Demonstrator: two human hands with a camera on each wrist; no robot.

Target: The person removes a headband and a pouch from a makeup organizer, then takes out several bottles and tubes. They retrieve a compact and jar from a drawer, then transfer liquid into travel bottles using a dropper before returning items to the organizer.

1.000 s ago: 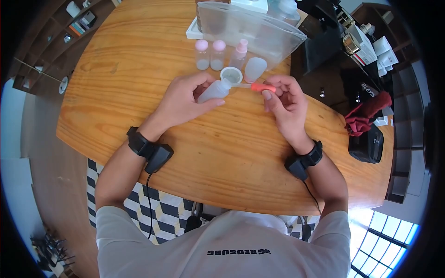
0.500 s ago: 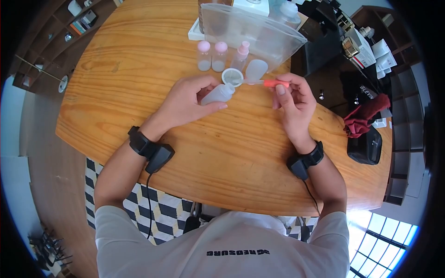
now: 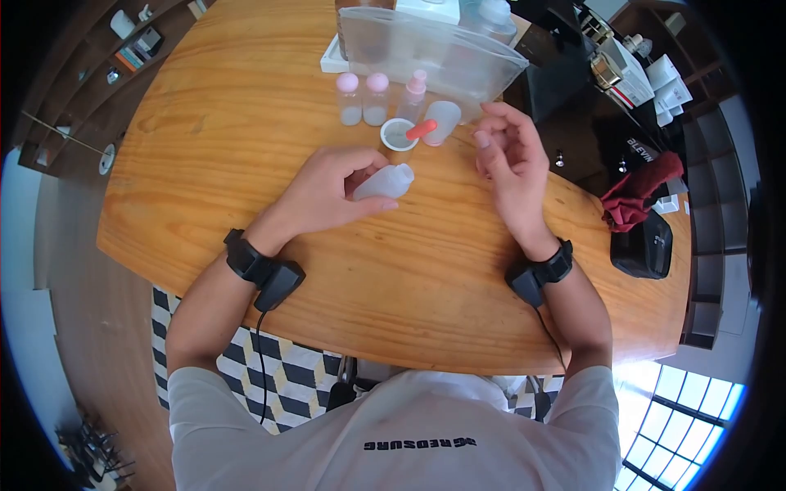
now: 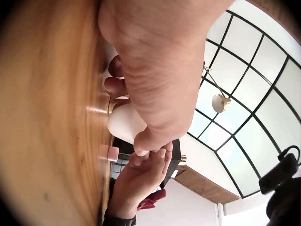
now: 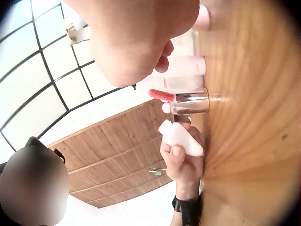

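Note:
My left hand (image 3: 315, 190) grips a small translucent white bottle (image 3: 383, 183), tilted, its bare neck pointing up and right. In the right wrist view the thumb lies across that bottle (image 5: 181, 139). Just beyond it stands a small cup (image 3: 398, 149) with a white rim and shiny sides (image 5: 190, 102). A dropper with a red bulb (image 3: 422, 129) leans in this cup, its stem hidden by the cup wall in the right wrist view. My right hand (image 3: 517, 172) hovers right of the cup, fingers loosely bent with nothing between them.
Behind the cup stand two pink-capped bottles (image 3: 350, 106), a pink-topped pump bottle (image 3: 412, 100) and a frosted bottle upside down on its pink cap (image 3: 443, 120). A clear zip pouch (image 3: 434, 57) is farther back. A black case (image 3: 643, 250) with dark red cloth (image 3: 634, 209) sits at right.
My right hand has let go of the dropper, which now leans in the cup. Before, it moved the dropper away from the bottle's mouth to the right. My left hand keeps hold of the bottle.

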